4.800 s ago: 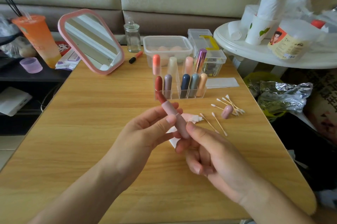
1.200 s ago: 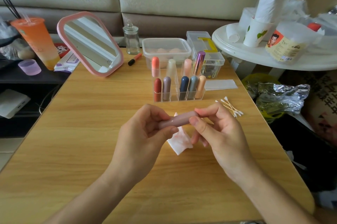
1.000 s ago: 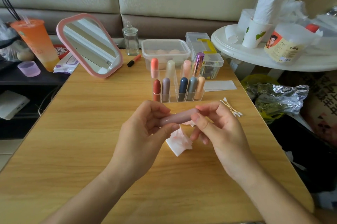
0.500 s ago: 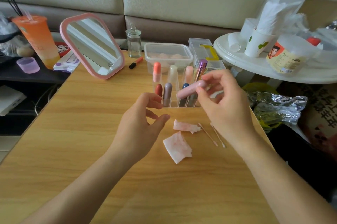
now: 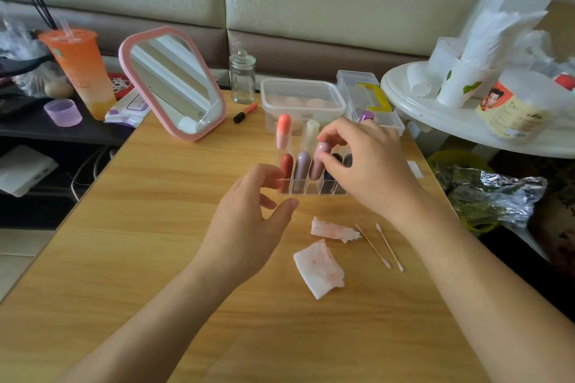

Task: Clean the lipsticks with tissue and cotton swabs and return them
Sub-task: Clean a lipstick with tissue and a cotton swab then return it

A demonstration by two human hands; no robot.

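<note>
Lipstick [image 5: 318,163], mauve and capped, stood nearly upright at the third front slot of the clear organizer [image 5: 311,191], its top pinched by the fingers [image 5: 335,165] of the right hand [image 5: 371,169]; the left hand [image 5: 245,227] hovered just before the rack, fingers loosely spread, holding nothing; stained tissues [image 5: 320,270] and two cotton swabs [image 5: 381,247] lay on the surface [image 5: 155,227]; the label writing on the side-table tub [image 5: 510,114] was too small to read.
</note>
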